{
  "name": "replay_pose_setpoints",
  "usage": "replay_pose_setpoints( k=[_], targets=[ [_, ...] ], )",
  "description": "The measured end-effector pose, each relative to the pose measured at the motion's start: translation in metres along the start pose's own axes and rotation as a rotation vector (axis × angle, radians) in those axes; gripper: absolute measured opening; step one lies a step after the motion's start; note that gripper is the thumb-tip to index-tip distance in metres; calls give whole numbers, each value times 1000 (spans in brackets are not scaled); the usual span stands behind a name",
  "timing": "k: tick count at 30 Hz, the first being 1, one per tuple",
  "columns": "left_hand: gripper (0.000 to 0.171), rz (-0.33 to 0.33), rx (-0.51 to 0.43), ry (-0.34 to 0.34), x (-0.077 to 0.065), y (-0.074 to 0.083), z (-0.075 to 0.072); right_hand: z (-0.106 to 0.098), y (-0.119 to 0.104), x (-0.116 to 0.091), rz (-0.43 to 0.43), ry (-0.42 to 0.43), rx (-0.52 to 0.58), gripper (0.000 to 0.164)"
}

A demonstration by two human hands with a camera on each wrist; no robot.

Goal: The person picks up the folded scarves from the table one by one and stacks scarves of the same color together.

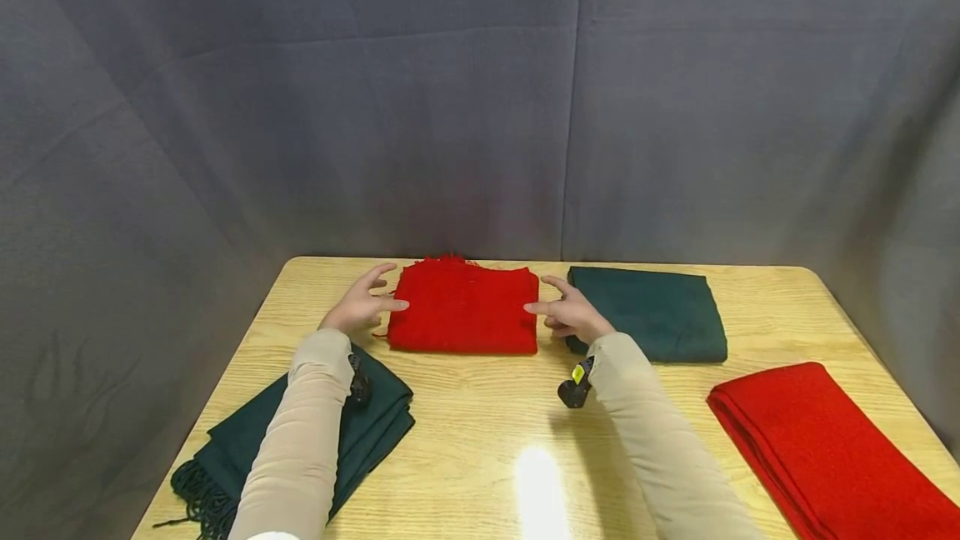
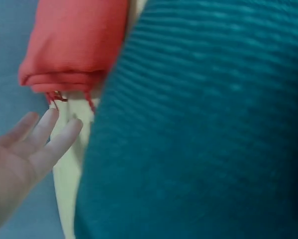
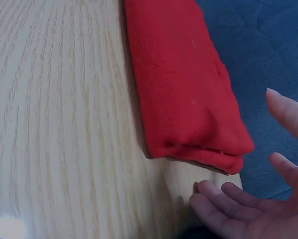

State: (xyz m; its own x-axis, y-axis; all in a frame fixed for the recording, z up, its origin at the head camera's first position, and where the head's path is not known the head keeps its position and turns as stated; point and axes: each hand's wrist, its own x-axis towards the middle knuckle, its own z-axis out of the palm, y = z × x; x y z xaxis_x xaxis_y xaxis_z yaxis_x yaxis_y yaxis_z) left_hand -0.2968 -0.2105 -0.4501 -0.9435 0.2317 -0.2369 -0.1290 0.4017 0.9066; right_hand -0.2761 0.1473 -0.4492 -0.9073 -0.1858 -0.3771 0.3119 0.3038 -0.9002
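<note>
A folded red scarf [image 1: 465,311] with fringe along its far side lies at the back of the table. At its left end is my left hand [image 1: 363,302], fingers spread, the thumb overlapping the scarf's edge in the head view. My right hand [image 1: 573,312] is at the opposite end, its thumb also over the edge there. In the left wrist view, the left hand [image 2: 19,154] has straight fingers just short of the red scarf [image 2: 79,40]. The right wrist view has the right hand [image 3: 258,204] beside the scarf's folded end [image 3: 198,134], fingers loosely extended, holding nothing.
A fringed dark green scarf [image 1: 378,427] lies folded under my left forearm, filling much of the left wrist view. Another folded dark green cloth [image 1: 652,315] is right behind my right hand. A folded red cloth [image 1: 862,448] lies at the front right. Grey curtains [image 1: 465,107] surround the table.
</note>
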Motion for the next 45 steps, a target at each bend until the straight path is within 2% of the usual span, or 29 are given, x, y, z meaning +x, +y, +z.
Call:
replay_pose_setpoints(
  k=[5,9,14,18,22,28,35,40,45],
  targets=[
    [85,-56,-50,-7,5,-6,6,6,0,3,44,-4,1,80],
    [86,-57,-81,-35,6,-7,10,14,1,6,52,-9,26,80],
    [89,-50,-52,-56,7,-6,14,25,2,13,44,15,75,80],
    [90,-81,-31,-37,10,-4,16,30,0,16,29,18,97,79],
    [85,-102,-65,-34,15,-7,19,31,-2,18,40,29,93,78],
    [76,-93,-111,-52,19,-10,24,34,0,18,45,31,136,70],
    [69,-109,-157,-78,18,-8,29,35,-1,16,58,56,152,64],
    [66,-106,-149,-79,17,-4,32,33,-6,15,43,49,163,67],
    [59,-70,-120,-71,17,3,32,30,-10,13,28,47,151,68]
  ],
)
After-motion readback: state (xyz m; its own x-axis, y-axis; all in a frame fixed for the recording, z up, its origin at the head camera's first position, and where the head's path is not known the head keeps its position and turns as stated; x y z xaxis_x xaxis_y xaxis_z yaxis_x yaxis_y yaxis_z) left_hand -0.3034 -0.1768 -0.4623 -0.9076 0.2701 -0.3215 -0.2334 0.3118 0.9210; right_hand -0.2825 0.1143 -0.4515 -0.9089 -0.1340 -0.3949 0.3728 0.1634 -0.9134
